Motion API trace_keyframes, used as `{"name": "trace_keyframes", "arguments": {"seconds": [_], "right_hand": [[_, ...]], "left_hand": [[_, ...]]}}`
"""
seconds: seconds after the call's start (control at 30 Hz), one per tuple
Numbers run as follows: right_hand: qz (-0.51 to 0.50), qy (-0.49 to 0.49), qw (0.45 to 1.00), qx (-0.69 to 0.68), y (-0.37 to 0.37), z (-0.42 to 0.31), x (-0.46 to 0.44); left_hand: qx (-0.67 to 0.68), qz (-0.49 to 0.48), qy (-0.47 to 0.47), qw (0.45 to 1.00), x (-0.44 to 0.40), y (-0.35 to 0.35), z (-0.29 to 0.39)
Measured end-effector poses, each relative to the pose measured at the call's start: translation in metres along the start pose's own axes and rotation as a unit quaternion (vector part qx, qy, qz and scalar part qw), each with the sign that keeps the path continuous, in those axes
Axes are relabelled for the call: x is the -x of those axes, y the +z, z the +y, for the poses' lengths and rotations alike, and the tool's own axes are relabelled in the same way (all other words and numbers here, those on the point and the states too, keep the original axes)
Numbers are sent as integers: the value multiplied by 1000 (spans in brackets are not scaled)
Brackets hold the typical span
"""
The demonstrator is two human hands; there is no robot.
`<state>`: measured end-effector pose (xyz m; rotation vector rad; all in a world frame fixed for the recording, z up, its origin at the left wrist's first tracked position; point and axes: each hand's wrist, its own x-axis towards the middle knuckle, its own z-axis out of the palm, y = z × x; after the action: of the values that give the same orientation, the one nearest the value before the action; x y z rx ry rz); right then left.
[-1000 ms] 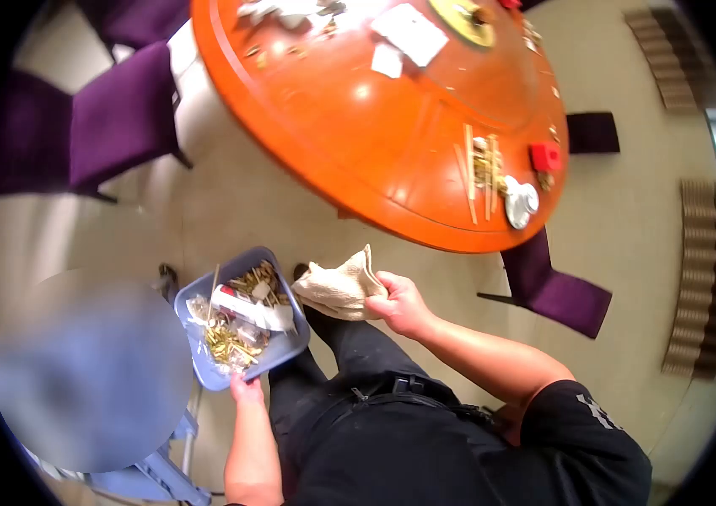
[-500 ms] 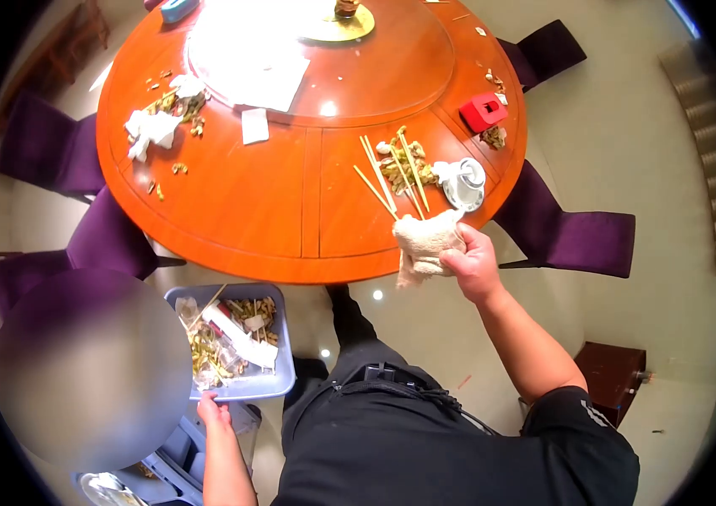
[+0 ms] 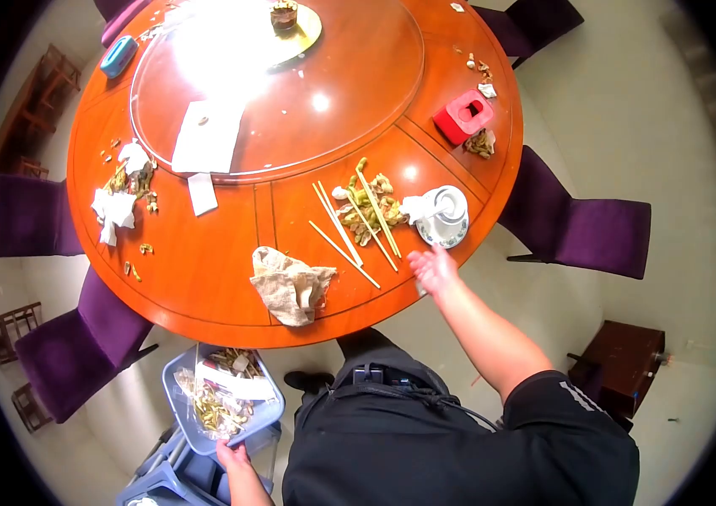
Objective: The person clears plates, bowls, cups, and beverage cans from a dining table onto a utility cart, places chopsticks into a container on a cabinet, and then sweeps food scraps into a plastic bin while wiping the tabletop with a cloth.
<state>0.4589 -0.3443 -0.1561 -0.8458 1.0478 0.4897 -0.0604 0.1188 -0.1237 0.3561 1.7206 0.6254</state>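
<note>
My left hand (image 3: 233,455) grips the near rim of a blue-grey bin (image 3: 269,411), which holds shells, clear plastic and a white packet. My right hand (image 3: 435,270) is open at the table's front edge, fingers spread, just below a patterned plate with a white cup (image 3: 442,221). Left of it, several chopsticks (image 3: 344,255) lie over and beside a pile of green pods and shells (image 3: 383,207). A crumpled beige cloth (image 3: 290,287) rests on the round orange table (image 3: 215,291) near its front edge.
A red box (image 3: 463,116) is at the table's right, white paper (image 3: 208,139) lies on the glass turntable, and crumpled tissues (image 3: 113,211) with scraps are at the left. Purple chairs (image 3: 598,232) surround the table. A brown cabinet (image 3: 619,363) stands at the lower right.
The beige cloth has left my right hand and now lies on the table. That hand has opened near the plate. The table fills more of the view, and the bin sits lower in it.
</note>
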Motion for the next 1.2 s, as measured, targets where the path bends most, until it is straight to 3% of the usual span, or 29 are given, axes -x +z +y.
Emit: {"name": "trace_keyframes", "arguments": {"seconds": [0.23,0.3,0.43,0.57,0.63,0.67,0.73,0.8,0.87,0.97,1.0,1.07,1.1,1.17,1.2], "right_hand": [[90,-79,987,-112,-11,-32,-43],[66,-76,987,-127,-24,-44,-58],[96,-86,985,-118,-35,-80,-75],[50,-121,988,-75,-50,-98,-97],[116,-118,981,-98,-31,-89,-76],[128,-146,980,-34,-12,-76,-51],[-1,-193,960,202,22,-40,8],[-156,-250,875,384,62,58,39],[-293,-531,496,621,99,133,79],[-190,-648,342,654,134,215,90],[-189,-649,340,654,142,222,83],[-218,-524,343,749,162,219,68],[-217,-525,342,749,165,213,65],[-351,-468,549,597,171,188,70],[-333,-425,618,572,172,171,81]], "left_hand": [[-6,21,10,1000,20,5,0],[-7,13,13,1000,13,0,3],[-9,23,30,999,31,-2,2],[22,-18,-2,1000,24,-25,7],[13,7,16,1000,7,-29,8],[21,14,17,1000,6,-32,4],[20,3,11,1000,2,-26,-8],[16,14,11,1000,-5,-37,-5],[10,11,11,1000,-4,-32,-1],[8,11,9,1000,-10,-28,-4],[8,14,10,1000,-12,-28,-7],[6,9,15,1000,-10,-29,-12],[4,6,21,1000,-7,-30,-13],[-1,-13,19,1000,-11,-29,-14],[-5,-27,21,999,-14,-30,-13]]}}
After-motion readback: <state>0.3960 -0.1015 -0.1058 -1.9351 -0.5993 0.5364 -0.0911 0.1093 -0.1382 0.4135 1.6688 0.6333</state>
